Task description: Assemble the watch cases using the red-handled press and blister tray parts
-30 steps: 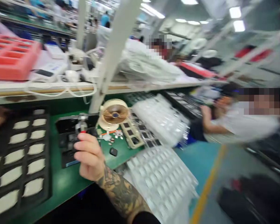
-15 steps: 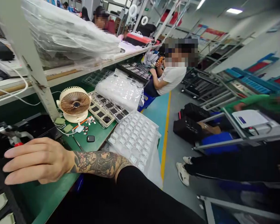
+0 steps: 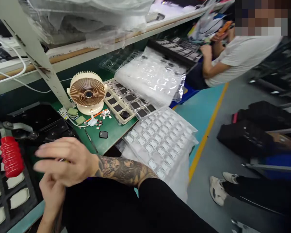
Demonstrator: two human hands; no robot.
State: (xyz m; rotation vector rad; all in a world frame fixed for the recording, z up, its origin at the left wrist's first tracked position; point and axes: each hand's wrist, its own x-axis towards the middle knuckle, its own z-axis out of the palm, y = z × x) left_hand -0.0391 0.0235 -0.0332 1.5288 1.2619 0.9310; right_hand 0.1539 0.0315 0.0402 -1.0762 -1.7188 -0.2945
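Observation:
My right hand (image 3: 68,160), at the end of a tattooed forearm, lies over my left hand (image 3: 52,192) at the lower left. Its fingers are bent and pressed together, blurred by motion. A small shiny, dark and yellowish thing (image 3: 63,160) shows between the hands; its kind is unclear. My left hand comes up from below, closed, its fingertips hidden behind the right. Just left of them is a toggle clamp with a red ribbed handle (image 3: 12,157), above a black tray (image 3: 31,194) with several pale, rounded pieces in its pockets.
A cream fan (image 3: 87,92) stands on the green bench. Near it are a small black square device (image 3: 103,134), tweezers (image 3: 90,139) and a parts tray (image 3: 120,108). A clear sheet of pale parts (image 3: 160,142) overhangs the edge. A co-worker in a white shirt (image 3: 244,58) sits beyond.
My view has turned down toward the bench. My left hand has come into view beneath the right, which has moved right and away from the clamp, its fingers now bent. The red handle shows fully.

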